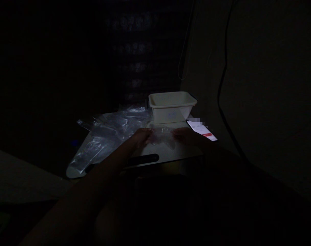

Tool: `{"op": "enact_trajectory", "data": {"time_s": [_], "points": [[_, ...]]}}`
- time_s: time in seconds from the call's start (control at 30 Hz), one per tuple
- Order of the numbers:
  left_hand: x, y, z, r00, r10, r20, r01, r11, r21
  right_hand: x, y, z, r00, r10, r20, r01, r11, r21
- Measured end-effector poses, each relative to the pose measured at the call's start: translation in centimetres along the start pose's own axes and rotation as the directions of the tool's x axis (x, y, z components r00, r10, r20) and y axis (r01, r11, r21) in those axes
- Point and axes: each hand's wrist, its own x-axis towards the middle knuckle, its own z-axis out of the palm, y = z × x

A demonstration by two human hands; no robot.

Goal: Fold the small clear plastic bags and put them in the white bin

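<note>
The room is very dark. My left hand (pixel 142 135) and my right hand (pixel 184 134) rest on a small white table (pixel 170 155), each gripping one end of a clear plastic bag (pixel 162 137) that lies flat between them. The fingers of both hands look closed on the bag's edges, though the dim light hides detail. Just beyond the bag stands a white rectangular tub (pixel 172 106).
A pile of clear plastic bags (pixel 106 136) spreads over the table's left side. A lit phone (pixel 201 130) lies at the right edge beside the tub. A dark slot-like handle (pixel 142 160) runs along the table's front. Cables (pixel 223 82) hang down the wall on the right.
</note>
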Motion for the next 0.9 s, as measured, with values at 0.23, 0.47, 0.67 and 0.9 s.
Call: {"op": "enact_trajectory", "data": {"time_s": [0.23, 0.47, 0.67, 0.9], "points": [[0.4, -0.3, -0.3, 0.999, 0.037, -0.001, -0.037, 0.999, -0.021, 0.1, 0.4, -0.4, 1.0, 0.004, -0.01, -0.004, 1.0, 0.014], [0.4, -0.2, -0.4, 1.0, 0.031, -0.007, -0.031, 0.999, -0.033, 0.2, 0.2, -0.6, 1.0, 0.01, 0.024, -0.009, 0.999, -0.041], [0.3, 0.0, -0.3, 0.999, 0.027, 0.033, -0.024, 0.996, -0.089, 0.6, 1.0, -1.4, 0.999, -0.045, -0.014, 0.046, 0.999, 0.026], [0.2, -0.1, -0.3, 0.999, 0.001, 0.043, 0.003, 0.997, -0.076, 0.5, 1.0, -1.3, 0.992, -0.031, -0.119, 0.03, 0.999, -0.013]]}}
